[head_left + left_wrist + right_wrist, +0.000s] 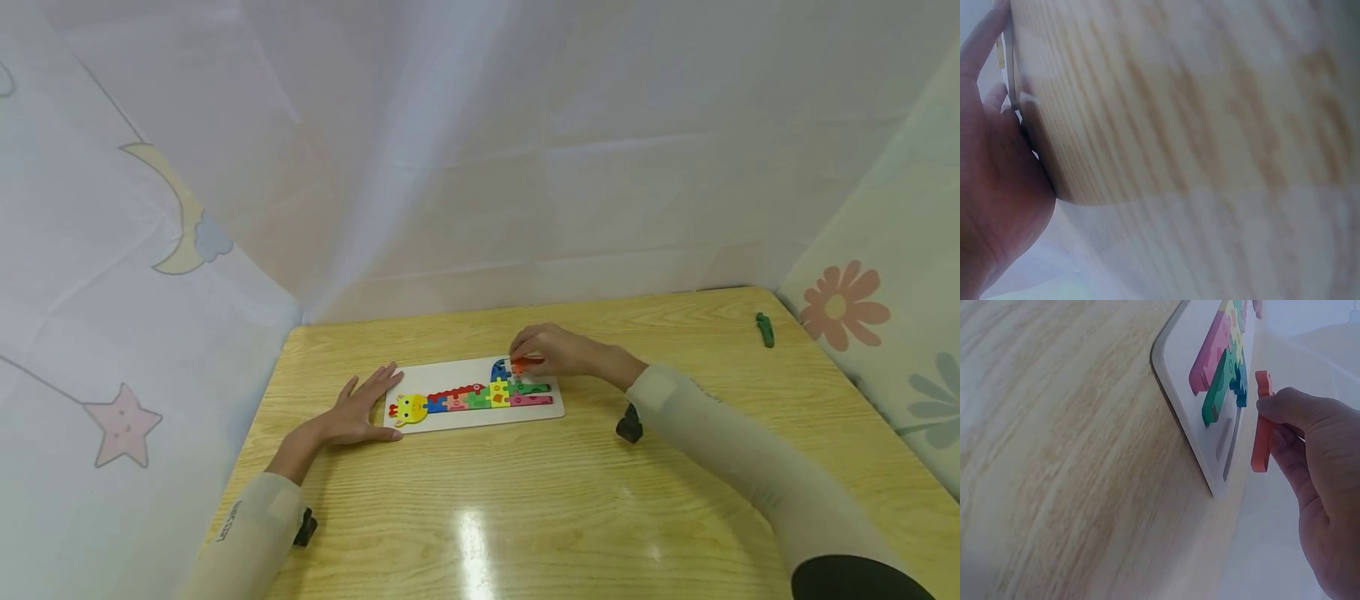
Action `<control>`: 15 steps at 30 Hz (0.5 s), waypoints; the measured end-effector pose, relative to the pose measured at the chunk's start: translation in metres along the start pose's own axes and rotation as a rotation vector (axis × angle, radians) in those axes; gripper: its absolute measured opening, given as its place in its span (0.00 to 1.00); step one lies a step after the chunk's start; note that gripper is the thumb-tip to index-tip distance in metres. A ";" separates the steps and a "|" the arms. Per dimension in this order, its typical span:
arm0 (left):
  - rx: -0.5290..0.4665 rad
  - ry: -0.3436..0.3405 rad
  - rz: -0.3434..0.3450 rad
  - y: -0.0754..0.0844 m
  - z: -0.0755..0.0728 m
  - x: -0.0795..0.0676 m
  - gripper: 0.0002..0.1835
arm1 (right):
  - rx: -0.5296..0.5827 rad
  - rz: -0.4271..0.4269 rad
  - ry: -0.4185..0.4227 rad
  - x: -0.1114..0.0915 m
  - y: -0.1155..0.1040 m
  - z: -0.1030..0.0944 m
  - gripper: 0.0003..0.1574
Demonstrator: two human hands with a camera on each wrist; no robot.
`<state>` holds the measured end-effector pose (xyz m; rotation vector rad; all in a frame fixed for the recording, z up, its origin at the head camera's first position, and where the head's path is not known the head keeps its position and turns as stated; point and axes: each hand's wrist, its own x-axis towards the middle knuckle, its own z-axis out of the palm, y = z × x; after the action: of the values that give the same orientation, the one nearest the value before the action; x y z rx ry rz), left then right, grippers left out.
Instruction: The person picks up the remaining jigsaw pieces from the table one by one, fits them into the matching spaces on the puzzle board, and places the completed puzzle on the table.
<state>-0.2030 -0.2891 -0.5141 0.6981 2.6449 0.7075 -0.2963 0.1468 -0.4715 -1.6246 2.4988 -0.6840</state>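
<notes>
A white giraffe puzzle board (442, 375) lies on the table, with several coloured jigsaw pieces seated in it. My left hand (362, 414) spreads its fingers and thumb about the board's left end, by the yellow giraffe head piece (410, 408). In the left wrist view, part of that hand (997, 181) is seen at the edge. At the board's right end, my right hand (553, 350) pinches an orange puzzle piece (1262, 447) between thumb and fingers. In the right wrist view this piece is off the board, near the green leg piece (1217, 394) and the pink leg piece (1207, 359).
A green puzzle piece (765, 330) lies apart near the table's far right corner. The wooden table (450, 500) is bounded by printed fabric walls at the back and sides. Dark wrist-worn devices (630, 425) sit below both forearms.
</notes>
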 end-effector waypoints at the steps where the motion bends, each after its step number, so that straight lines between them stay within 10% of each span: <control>1: 0.001 0.000 0.000 0.000 0.000 0.000 0.59 | 0.002 0.001 -0.004 0.000 0.000 0.001 0.17; 15: -0.015 0.002 0.001 0.002 -0.001 -0.001 0.60 | -0.020 -0.008 -0.028 0.003 -0.002 0.005 0.17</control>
<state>-0.2017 -0.2882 -0.5122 0.6951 2.6384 0.7273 -0.2947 0.1417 -0.4748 -1.6402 2.4892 -0.6350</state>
